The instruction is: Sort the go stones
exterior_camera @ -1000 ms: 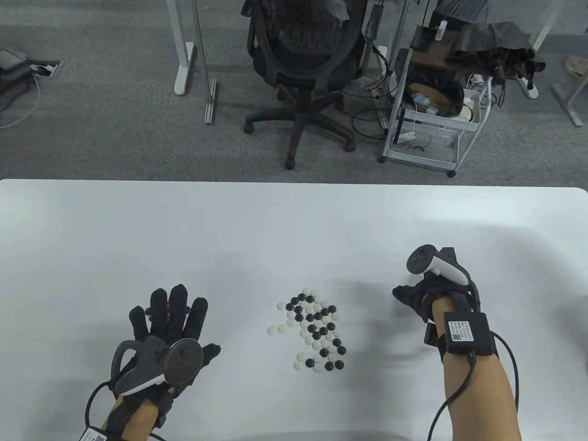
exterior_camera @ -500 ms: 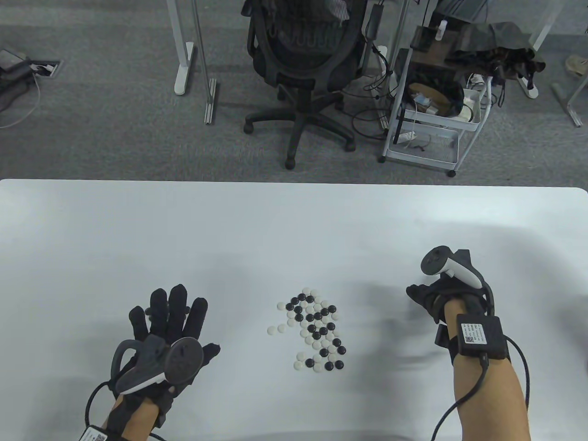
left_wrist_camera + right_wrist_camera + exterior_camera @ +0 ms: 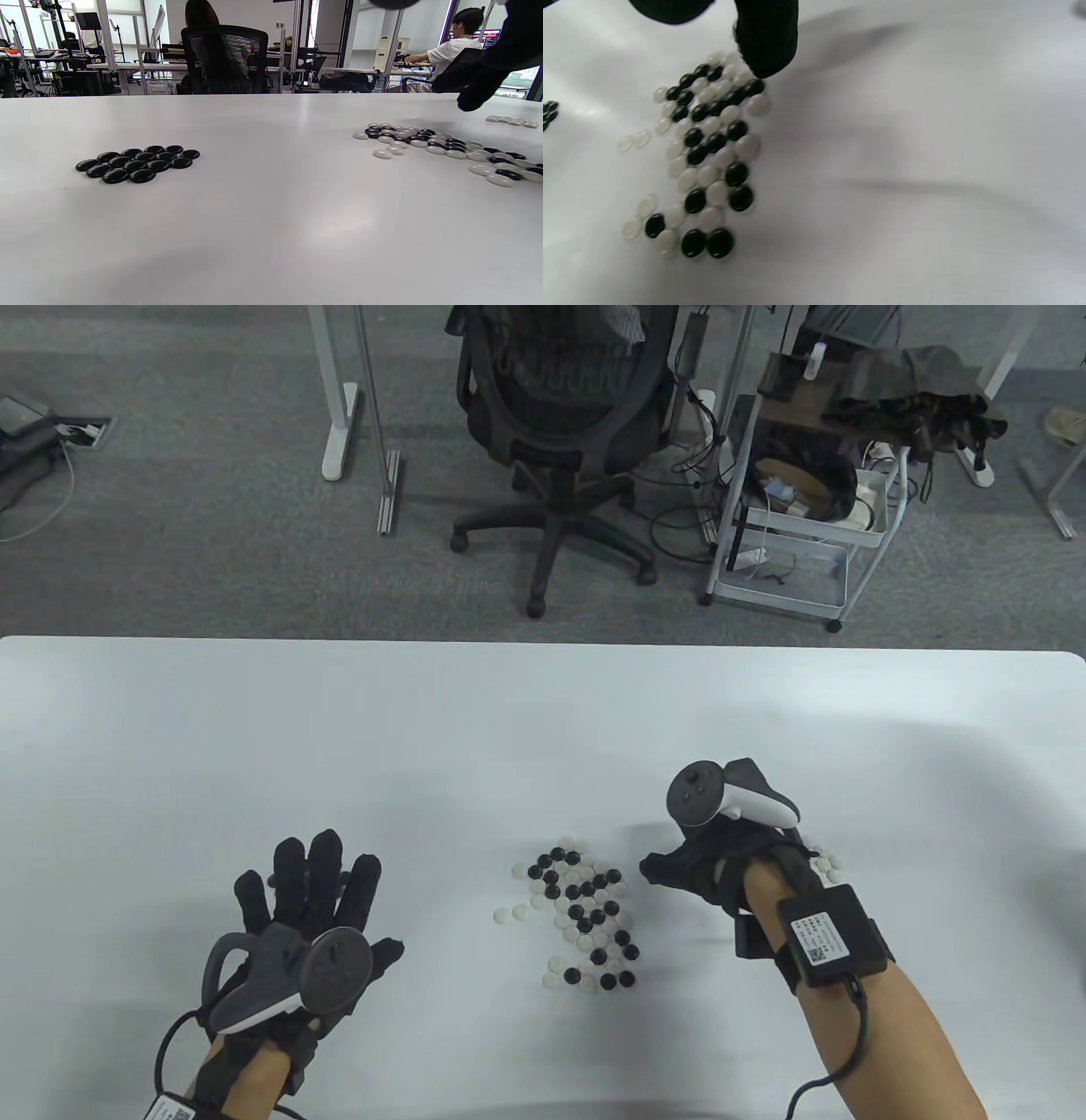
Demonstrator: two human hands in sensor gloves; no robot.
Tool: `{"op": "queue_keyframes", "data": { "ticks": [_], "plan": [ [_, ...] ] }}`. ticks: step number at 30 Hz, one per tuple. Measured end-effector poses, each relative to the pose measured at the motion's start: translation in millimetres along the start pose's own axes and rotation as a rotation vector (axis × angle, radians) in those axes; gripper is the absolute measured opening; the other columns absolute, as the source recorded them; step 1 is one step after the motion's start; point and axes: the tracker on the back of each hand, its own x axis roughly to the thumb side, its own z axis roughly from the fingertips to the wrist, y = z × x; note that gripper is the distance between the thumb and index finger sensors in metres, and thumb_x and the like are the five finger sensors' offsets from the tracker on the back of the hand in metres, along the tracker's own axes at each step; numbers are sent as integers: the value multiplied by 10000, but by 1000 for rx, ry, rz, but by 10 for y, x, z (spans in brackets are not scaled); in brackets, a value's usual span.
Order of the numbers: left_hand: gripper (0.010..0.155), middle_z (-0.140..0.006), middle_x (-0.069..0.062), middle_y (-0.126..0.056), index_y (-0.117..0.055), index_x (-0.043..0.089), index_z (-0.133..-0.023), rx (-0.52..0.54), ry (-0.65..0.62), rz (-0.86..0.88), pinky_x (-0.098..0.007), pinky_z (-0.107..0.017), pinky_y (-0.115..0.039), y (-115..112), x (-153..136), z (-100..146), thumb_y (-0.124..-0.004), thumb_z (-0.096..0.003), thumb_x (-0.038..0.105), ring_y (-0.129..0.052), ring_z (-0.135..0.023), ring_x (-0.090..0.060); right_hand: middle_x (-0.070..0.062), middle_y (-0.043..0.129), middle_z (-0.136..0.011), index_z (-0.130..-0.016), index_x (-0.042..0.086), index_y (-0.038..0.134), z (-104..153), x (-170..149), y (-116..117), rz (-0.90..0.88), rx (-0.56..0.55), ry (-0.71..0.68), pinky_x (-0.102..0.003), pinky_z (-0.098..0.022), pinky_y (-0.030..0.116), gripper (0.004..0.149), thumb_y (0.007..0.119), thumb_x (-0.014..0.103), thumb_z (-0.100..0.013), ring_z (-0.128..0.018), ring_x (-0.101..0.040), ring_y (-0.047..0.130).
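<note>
A mixed pile of black and white Go stones (image 3: 585,912) lies at the table's middle front; it also shows in the right wrist view (image 3: 708,152) and the left wrist view (image 3: 445,148). My left hand (image 3: 310,874) lies with fingers spread, left of the pile. A sorted group of black stones (image 3: 138,163) shows in the left wrist view; my left hand hides it in the table view. A small group of white stones (image 3: 825,858) lies behind my right wrist. My right hand (image 3: 670,869) hovers at the pile's upper right edge, one fingertip (image 3: 765,42) over the top stones, holding nothing.
The white table (image 3: 509,729) is bare toward the back. Beyond its far edge stand an office chair (image 3: 560,432) and a wire cart (image 3: 797,517) on the floor.
My right hand has moved left from the right side to the pile's edge, uncovering the white stones behind it. My left hand has stayed in place.
</note>
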Motion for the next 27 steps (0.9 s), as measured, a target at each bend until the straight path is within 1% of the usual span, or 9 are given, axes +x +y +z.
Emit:
{"op": "queue_keyframes", "data": {
  "ticks": [5,8,11,14,22,27],
  "plan": [
    [788,-1144,-385,106,-119,91,-1190,13,-7,8,-857,-547,-30,17,3,21,-436,-616,530,128,-929,-641,-243,-3,-1104,-1083,230,641,-192,150,127,28,36,-16,-821,-533,50,607,501,507,-561,-879,-560,-106],
    [787,-1145,-386,107,-127,93,-1193,20,-10,11,-858,-545,-29,32,4,36,-437,-617,530,128,-929,-642,-242,-15,-1097,-1086,240,625,-262,148,176,21,45,-21,-821,-532,49,604,498,507,-560,-878,-559,-106],
    [780,-1146,-383,106,-124,106,-1191,21,-9,16,-858,-546,-30,35,-8,40,-438,-616,531,129,-930,-640,-240,-9,-1099,-1085,247,622,-268,86,187,26,51,3,-820,-533,49,597,499,506,-561,-877,-557,-107],
    [782,-1144,-384,108,-120,102,-1192,16,-3,24,-858,-546,-28,30,-21,35,-438,-619,530,128,-929,-641,-239,9,-1107,-1078,245,643,-235,-78,149,44,34,70,-819,-534,47,595,501,503,-560,-880,-554,-106],
    [784,-1146,-382,109,-121,101,-1192,2,4,30,-858,-545,-28,23,-40,24,-439,-618,530,128,-930,-641,-239,6,-1106,-1087,248,618,-38,-728,7,-19,-21,264,-819,-536,39,601,496,505,-557,-879,-552,-124],
    [782,-1146,-382,107,-125,103,-1193,-9,8,31,-858,-545,-27,18,-45,19,-440,-619,530,129,-930,-641,-239,-6,-1103,-1093,244,603,55,-989,-34,-39,-40,352,-818,-537,36,610,491,506,-555,-878,-551,-127]
  ]
}}
